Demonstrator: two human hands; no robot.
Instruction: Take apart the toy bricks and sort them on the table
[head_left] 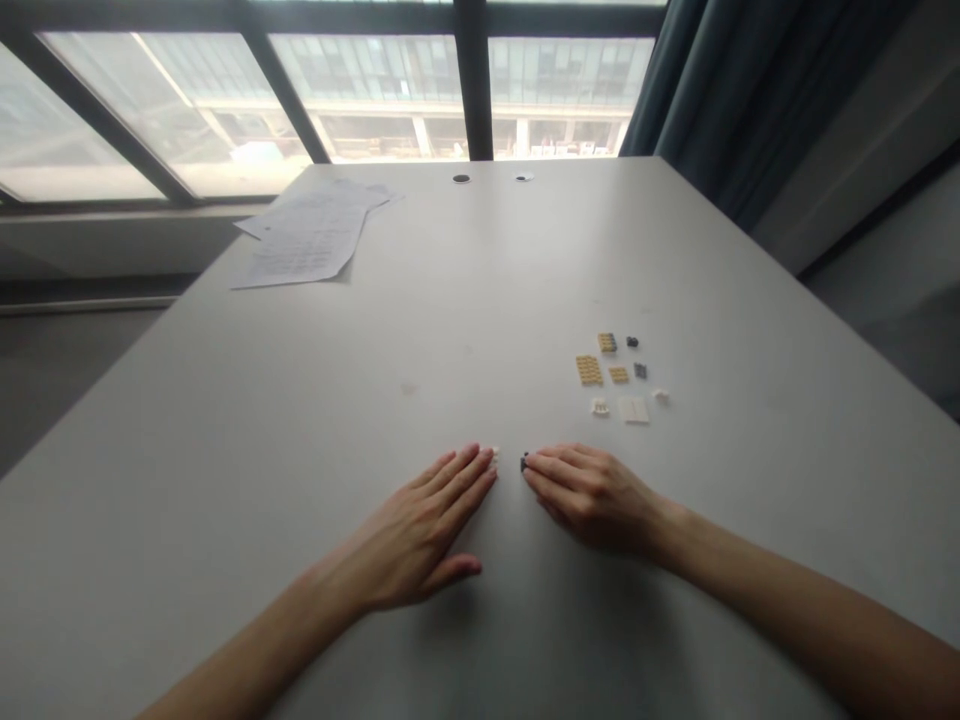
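Note:
My left hand (424,535) lies flat on the grey table (300,420), fingers stretched out and together, thumb apart. A small white piece (495,455) shows at its fingertips. My right hand (589,495) rests palm down just to the right, fingers extended and slightly curved, with a small dark piece (524,462) at its fingertips. Whether either fingertip touches its piece is unclear. To the right and farther off lies a cluster of small building pieces: tan plates (589,370), dark grey bits (640,370) and white pieces (634,410).
Printed paper sheets (311,235) lie at the far left of the table. Two round holes (461,178) sit near the far edge. Beyond are large windows and a dark curtain (720,90) at right.

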